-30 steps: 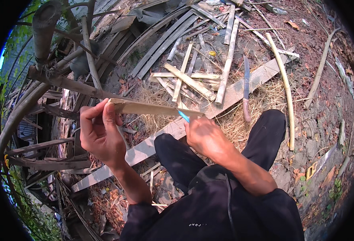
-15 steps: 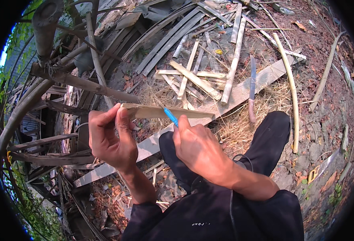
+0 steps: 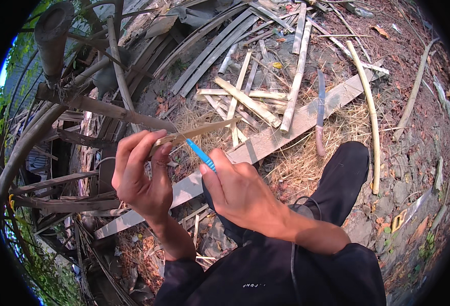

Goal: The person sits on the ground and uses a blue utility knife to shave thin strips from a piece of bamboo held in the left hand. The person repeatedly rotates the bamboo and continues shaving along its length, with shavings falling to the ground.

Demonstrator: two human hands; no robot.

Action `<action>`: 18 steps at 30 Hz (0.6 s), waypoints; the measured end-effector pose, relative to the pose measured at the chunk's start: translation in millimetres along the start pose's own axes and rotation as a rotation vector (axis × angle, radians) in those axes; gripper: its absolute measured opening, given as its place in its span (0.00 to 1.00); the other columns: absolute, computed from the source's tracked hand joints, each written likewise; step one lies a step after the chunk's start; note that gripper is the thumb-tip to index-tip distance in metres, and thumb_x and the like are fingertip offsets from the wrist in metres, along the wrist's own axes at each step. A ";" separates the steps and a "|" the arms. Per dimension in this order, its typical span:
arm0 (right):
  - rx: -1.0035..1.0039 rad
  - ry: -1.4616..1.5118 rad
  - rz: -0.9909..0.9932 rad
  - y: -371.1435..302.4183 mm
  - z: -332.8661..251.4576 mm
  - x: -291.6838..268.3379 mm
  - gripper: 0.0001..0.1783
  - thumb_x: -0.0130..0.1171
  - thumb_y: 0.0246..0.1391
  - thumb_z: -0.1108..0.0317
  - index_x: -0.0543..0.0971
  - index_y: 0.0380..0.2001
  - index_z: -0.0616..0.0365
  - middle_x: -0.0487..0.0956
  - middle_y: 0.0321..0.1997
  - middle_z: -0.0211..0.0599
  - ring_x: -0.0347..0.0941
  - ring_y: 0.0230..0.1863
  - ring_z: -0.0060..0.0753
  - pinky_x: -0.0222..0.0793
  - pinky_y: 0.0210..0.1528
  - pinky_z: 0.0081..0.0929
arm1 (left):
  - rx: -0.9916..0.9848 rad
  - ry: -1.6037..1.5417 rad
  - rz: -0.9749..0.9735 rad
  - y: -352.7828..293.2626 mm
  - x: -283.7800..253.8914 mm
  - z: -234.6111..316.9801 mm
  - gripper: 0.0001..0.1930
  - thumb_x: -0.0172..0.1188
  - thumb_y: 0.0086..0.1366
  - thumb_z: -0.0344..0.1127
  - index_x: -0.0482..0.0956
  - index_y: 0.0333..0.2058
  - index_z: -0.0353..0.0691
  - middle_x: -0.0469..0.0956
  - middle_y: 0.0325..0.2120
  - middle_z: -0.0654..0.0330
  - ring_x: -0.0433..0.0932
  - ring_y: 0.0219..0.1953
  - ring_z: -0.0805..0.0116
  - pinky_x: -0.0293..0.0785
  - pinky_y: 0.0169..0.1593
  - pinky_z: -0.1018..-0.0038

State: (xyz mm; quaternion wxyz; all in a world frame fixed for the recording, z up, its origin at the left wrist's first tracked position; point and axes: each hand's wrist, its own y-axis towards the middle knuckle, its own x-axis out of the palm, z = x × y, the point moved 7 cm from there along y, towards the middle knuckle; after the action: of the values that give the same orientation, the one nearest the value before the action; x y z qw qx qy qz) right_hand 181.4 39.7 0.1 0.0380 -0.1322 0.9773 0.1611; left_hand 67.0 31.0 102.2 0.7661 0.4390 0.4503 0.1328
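No packages, labels, signs or screens show anywhere here — only bare wood, straw and dirt lie around the fingers, none of it wrapped or marked.

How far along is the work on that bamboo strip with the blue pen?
Done, it seems: several split bamboo pieces lie piled on the ground, and a long knife rests on the plank. In hand: the left hand pinches a thin bamboo strip while the right hand puts a blue pen to it. No marks are discernible, so what remains is unclear.
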 end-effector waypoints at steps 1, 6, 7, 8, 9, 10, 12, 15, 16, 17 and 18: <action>-0.011 0.025 0.003 0.5 -10.0 -1.2 0.08 0.49 0.59 0.71 0.65 0.32 0.66 0.68 0.10 0.51 0.70 0.16 0.58 0.60 0.17 0.45 | -0.013 0.043 -0.045 -3.7 4.7 -2.6 0.12 0.63 0.51 0.18 0.80 0.37 0.32 0.77 0.29 0.54 0.75 0.27 0.72 0.74 0.29 0.79; -0.225 -0.188 -0.007 -6.5 -14.6 0.4 0.09 0.50 0.58 0.72 0.67 0.36 0.69 0.69 0.12 0.51 0.71 0.17 0.57 0.62 0.17 0.44 | -0.178 -0.068 0.163 -14.5 -9.6 -1.1 0.13 0.63 0.50 0.16 0.80 0.37 0.30 0.75 0.27 0.55 0.74 0.25 0.72 0.71 0.26 0.80; -0.102 -0.072 -0.020 -6.4 -11.8 -3.8 0.09 0.50 0.57 0.72 0.67 0.36 0.69 0.70 0.12 0.52 0.71 0.17 0.57 0.62 0.17 0.44 | -0.153 -0.038 0.128 -15.8 -10.0 2.3 0.13 0.63 0.50 0.16 0.80 0.37 0.29 0.74 0.28 0.55 0.73 0.24 0.73 0.71 0.25 0.81; 0.020 0.044 -0.030 -6.8 -7.9 -7.3 0.10 0.51 0.57 0.72 0.67 0.37 0.69 0.70 0.12 0.52 0.71 0.17 0.57 0.62 0.17 0.44 | -0.127 -0.008 0.092 -18.5 -12.1 5.0 0.13 0.63 0.50 0.16 0.80 0.37 0.29 0.74 0.29 0.55 0.73 0.24 0.73 0.70 0.25 0.81; 0.017 0.054 -0.030 -9.0 -9.1 -9.3 0.10 0.51 0.57 0.72 0.67 0.37 0.69 0.70 0.13 0.52 0.71 0.17 0.57 0.62 0.17 0.44 | -0.093 0.025 0.056 -20.4 -12.3 8.4 0.13 0.63 0.51 0.17 0.80 0.37 0.29 0.73 0.29 0.54 0.73 0.23 0.73 0.70 0.25 0.82; 0.014 0.065 -0.030 -12.1 -9.8 -10.7 0.10 0.51 0.57 0.72 0.67 0.37 0.69 0.70 0.13 0.53 0.71 0.17 0.57 0.62 0.17 0.44 | -0.066 0.034 0.067 -22.5 -12.1 11.4 0.13 0.65 0.50 0.19 0.80 0.37 0.29 0.72 0.28 0.55 0.72 0.22 0.74 0.68 0.24 0.82; 0.009 0.095 -0.052 -15.7 -12.7 -14.3 0.09 0.50 0.57 0.72 0.67 0.36 0.69 0.70 0.13 0.53 0.71 0.17 0.57 0.62 0.17 0.43 | -0.065 0.025 0.127 -26.0 -19.6 17.9 0.11 0.62 0.55 0.22 0.78 0.38 0.27 0.72 0.29 0.56 0.72 0.22 0.75 0.67 0.24 0.83; 0.054 0.091 -0.079 -17.6 -16.7 -19.7 0.08 0.50 0.58 0.71 0.66 0.35 0.67 0.69 0.12 0.52 0.71 0.17 0.57 0.62 0.17 0.44 | -0.120 0.029 0.123 -24.0 -29.0 31.0 0.11 0.63 0.54 0.23 0.79 0.37 0.28 0.71 0.26 0.58 0.71 0.21 0.75 0.66 0.24 0.83; 0.059 0.079 -0.087 -17.7 -16.9 -21.1 0.08 0.50 0.58 0.71 0.66 0.34 0.67 0.69 0.12 0.52 0.71 0.17 0.57 0.62 0.17 0.44 | -0.126 0.033 0.093 -21.7 -21.7 31.7 0.12 0.65 0.50 0.22 0.80 0.36 0.30 0.71 0.23 0.59 0.71 0.20 0.74 0.65 0.23 0.82; 0.062 0.068 -0.095 -17.6 -16.9 -22.3 0.08 0.49 0.58 0.71 0.66 0.34 0.66 0.69 0.12 0.51 0.70 0.17 0.57 0.62 0.17 0.44 | -0.132 0.036 0.063 -19.7 -14.3 32.3 0.13 0.68 0.47 0.22 0.81 0.35 0.32 0.71 0.20 0.60 0.71 0.20 0.74 0.65 0.23 0.82; 0.060 0.064 -0.097 -16.5 -17.1 -24.6 0.08 0.49 0.58 0.71 0.65 0.34 0.66 0.68 0.11 0.51 0.70 0.17 0.57 0.62 0.17 0.44 | -0.177 0.030 0.050 -20.9 -5.2 26.9 0.14 0.68 0.46 0.22 0.82 0.35 0.34 0.71 0.19 0.61 0.72 0.20 0.74 0.65 0.24 0.82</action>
State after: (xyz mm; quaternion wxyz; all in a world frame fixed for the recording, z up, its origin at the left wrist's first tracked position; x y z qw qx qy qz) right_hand 208.9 25.1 14.1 0.0183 -0.1835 0.9748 0.1253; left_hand 81.8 0.8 94.2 0.7916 0.3786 0.4370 0.1976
